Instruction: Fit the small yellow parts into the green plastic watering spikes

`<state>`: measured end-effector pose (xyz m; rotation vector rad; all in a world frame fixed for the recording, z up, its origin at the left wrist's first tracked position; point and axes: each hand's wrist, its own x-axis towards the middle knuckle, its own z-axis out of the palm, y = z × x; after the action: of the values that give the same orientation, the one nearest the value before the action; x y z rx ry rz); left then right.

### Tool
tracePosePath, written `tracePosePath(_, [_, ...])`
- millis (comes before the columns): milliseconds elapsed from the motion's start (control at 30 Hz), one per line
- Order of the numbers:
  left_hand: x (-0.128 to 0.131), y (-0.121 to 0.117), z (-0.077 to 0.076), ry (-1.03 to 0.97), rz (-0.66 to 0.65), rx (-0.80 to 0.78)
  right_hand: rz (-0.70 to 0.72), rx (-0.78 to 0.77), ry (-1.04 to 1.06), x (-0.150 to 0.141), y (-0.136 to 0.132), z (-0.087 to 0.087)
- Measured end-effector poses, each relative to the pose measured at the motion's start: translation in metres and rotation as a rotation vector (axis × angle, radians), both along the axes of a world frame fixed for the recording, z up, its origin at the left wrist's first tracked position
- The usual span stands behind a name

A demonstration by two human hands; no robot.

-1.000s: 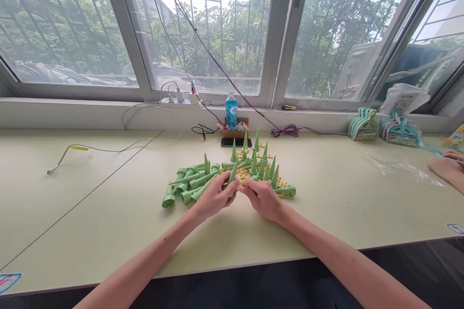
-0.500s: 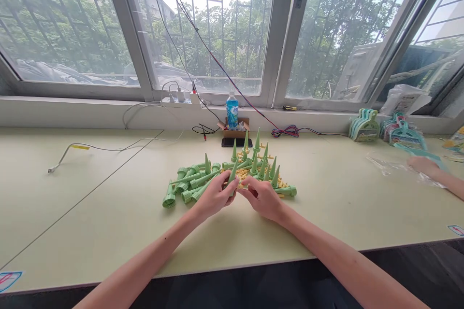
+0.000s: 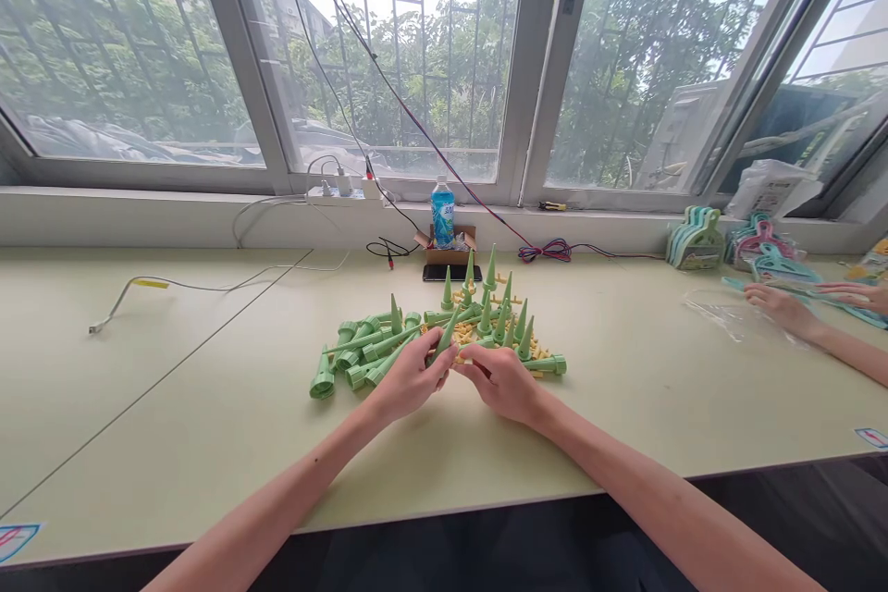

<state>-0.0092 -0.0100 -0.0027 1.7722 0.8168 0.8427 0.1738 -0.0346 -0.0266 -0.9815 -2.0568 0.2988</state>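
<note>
My left hand (image 3: 408, 377) is closed around a green plastic watering spike (image 3: 447, 333), its tip pointing up and leaning right. Close beside it, my right hand (image 3: 505, 379) pinches at the spike's side with thumb and forefinger. A bit of yellow shows between the fingertips, probably a small yellow valve piece, mostly covered. Behind and left of my hands lie green spikes (image 3: 367, 350) in a loose heap. Several more spikes (image 3: 523, 322) stand upright to the right, among a pile of small yellow valve pieces (image 3: 539, 351).
Behind the heap are a phone (image 3: 444, 274), a small cardboard box (image 3: 450, 256) and a blue bottle (image 3: 442, 215). A cable (image 3: 201, 285) crosses the table at left. At right, a co-worker's hands (image 3: 787, 313) handle light-blue plastic items near hanging brush sets (image 3: 696, 239) and clear bags (image 3: 721, 314).
My hands stay in nearly the same place, with the held spike leaning slightly more to the right. The co-worker's hand has moved left, and a second hand has come into view.
</note>
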Motion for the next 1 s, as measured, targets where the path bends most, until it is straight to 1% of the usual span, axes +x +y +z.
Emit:
tracePosePath(400, [0.0, 0.0, -0.001, -0.009, -0.001, 0.025, 0.023, 0.009, -0.016, 0.0, -0.002, 0.002])
tracePosePath(500, [0.0, -0.002, 0.002, -0.031, -0.007, -0.007, 0.013, 0.005, 0.01, -0.001, -0.002, 0.002])
tracePosePath(700, [0.003, -0.006, 0.012, -0.1, 0.0, -0.112, -0.04, 0.004, 0.061, -0.003, -0.002, 0.001])
tracePosePath(833, [0.003, -0.007, 0.013, -0.114, -0.01, -0.127, -0.054, 0.038, 0.068, -0.002, -0.001, 0.0])
tracePosePath(1000, [0.004, -0.007, 0.013, -0.108, -0.013, -0.124, -0.035, 0.081, 0.052, -0.002, -0.001, -0.001])
